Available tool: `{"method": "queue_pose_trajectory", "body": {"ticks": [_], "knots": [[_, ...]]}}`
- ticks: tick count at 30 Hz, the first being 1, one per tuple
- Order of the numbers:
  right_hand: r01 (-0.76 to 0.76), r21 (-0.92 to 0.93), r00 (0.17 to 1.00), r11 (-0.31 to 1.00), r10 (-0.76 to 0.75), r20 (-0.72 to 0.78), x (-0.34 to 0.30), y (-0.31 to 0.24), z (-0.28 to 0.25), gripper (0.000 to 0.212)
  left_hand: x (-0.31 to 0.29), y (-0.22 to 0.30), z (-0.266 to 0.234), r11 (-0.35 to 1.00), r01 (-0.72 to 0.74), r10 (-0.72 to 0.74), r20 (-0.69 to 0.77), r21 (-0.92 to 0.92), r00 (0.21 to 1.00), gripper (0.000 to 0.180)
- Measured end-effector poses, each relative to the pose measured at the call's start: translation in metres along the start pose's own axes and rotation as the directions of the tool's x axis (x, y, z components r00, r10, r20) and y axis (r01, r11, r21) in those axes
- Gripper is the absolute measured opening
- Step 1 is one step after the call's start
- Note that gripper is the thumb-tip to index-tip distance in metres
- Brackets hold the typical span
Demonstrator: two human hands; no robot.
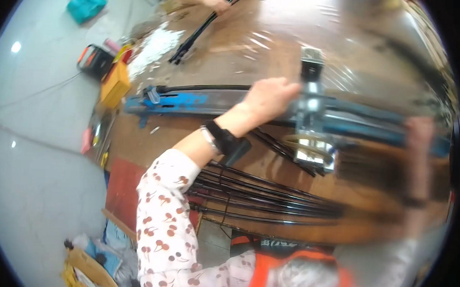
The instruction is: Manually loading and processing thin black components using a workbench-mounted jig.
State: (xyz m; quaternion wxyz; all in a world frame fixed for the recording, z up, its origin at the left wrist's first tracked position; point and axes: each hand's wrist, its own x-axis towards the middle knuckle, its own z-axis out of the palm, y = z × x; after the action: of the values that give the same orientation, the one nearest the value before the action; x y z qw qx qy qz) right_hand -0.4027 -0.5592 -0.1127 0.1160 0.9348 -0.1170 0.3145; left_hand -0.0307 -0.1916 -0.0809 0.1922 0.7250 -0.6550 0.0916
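Observation:
A long blue-and-black metal rail (pixel 227 104) lies across the table, its blue paint worn. Over its middle stands a shiny metal press-like fixture (pixel 311 103). My left hand (pixel 271 100) is closed just left of this fixture, over the rail; what its fingers hold, if anything, is hidden. A thin black rod (pixel 207 87) runs along the rail's far side up to that hand. My right hand (pixel 420 135) is smeared by motion near the rail's right end, so its fingers cannot be made out.
Several black rods (pixel 273 203) lie bundled along the table's near edge. At the far side a co-worker's hand (pixel 219 6) holds a folded black rod assembly (pixel 196 35). A yellow box (pixel 115 85) and white scraps (pixel 154 51) are at the left.

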Motion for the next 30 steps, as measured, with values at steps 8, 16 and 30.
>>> {"method": "queue_pose_trajectory", "body": {"ticks": [8, 16, 30], "knots": [[-0.107, 0.048, 0.994, 0.993, 0.106, 0.008, -0.002, -0.008, 0.032, 0.003, -0.015, -0.001, 0.004, 0.988, 0.086, -0.09, -0.025, -0.127, 0.996, 0.018], [-0.151, 0.083, 0.989, 0.985, 0.15, 0.017, -0.012, -0.012, 0.022, 0.009, -0.013, -0.002, 0.016, 0.993, 0.069, -0.074, -0.051, -0.097, 0.996, 0.015], [-0.016, 0.332, 1.0, 0.943, 0.02, -0.009, 0.007, -0.18, -0.034, 0.027, -0.001, 0.013, 0.008, 0.984, 0.163, -0.169, 0.088, 0.067, 0.982, 0.02]]}}
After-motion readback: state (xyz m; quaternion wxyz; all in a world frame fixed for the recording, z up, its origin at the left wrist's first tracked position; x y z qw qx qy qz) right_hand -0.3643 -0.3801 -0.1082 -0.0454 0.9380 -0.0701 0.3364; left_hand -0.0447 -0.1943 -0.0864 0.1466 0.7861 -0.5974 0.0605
